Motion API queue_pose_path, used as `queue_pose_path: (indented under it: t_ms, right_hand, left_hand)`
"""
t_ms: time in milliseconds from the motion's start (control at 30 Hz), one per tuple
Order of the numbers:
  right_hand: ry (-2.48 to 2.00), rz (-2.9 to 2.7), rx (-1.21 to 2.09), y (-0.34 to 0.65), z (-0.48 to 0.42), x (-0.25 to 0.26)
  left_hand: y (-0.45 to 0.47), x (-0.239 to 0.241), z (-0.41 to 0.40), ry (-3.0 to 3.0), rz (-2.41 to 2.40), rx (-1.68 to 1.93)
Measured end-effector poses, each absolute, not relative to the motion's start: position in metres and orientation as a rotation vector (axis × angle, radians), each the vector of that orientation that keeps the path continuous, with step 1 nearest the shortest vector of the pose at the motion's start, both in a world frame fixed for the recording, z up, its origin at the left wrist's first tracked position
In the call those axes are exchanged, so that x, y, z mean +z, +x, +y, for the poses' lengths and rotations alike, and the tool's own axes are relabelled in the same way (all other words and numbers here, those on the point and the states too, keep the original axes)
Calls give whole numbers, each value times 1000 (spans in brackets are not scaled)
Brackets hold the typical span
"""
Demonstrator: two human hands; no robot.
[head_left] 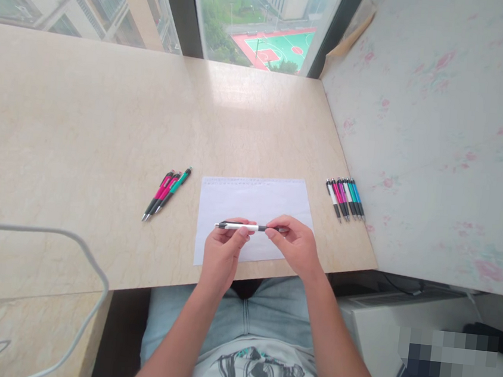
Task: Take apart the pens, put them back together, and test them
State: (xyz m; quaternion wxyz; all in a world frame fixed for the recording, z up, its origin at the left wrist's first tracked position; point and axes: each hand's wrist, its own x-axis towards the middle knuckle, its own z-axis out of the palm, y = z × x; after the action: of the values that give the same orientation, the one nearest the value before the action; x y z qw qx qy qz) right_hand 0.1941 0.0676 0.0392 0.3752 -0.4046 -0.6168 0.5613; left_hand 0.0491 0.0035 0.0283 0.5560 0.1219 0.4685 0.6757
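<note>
Both my hands hold one white pen (242,226) level above a white sheet of paper (254,204) on the beige table (81,134). My left hand (223,251) pinches the white barrel. My right hand (295,244) pinches the dark grip end. To the left of the sheet lie three pens (165,192), pink and green with black grips. A row of several pens (346,198) in white, pink, green and blue lies to the right of the sheet.
A white cable (90,267) loops over the table's front left corner. A pale flowered wall panel (440,142) stands along the table's right edge. Windows run behind the table. My lap is below the front edge.
</note>
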Motion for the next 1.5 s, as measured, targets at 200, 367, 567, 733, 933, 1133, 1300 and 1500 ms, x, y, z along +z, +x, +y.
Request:
queue_pose_path:
  t_ms: [200, 367, 567, 733, 933, 1133, 1300, 1500]
  right_hand:
    - [-951, -1617, 1467, 192, 65, 42]
    - [-1119, -1605, 1520, 193, 66, 40]
    - [-1007, -1691, 1340, 193, 69, 43]
    - [-1087, -1631, 1498, 193, 68, 44]
    - [-1110, -1626, 1394, 192, 68, 43]
    - [-1015, -1663, 1341, 191, 68, 44]
    - [-1200, -1480, 1486, 193, 66, 42]
    - [-1094, -1530, 1423, 193, 66, 45]
  left_hand:
    - [50, 27, 5, 239, 1126, 1612]
    - [51, 29, 4, 300, 1166, 1580]
    - [52, 31, 4, 295, 1182, 1594]
    - [52, 32, 4, 288, 1185, 1607]
    - [52, 29, 3, 265, 1246, 1615]
    - [51, 29, 3, 319, 1212, 1577]
    - [51, 35, 0, 397, 1086, 1560]
    - [51, 35, 1, 328, 1109, 1589]
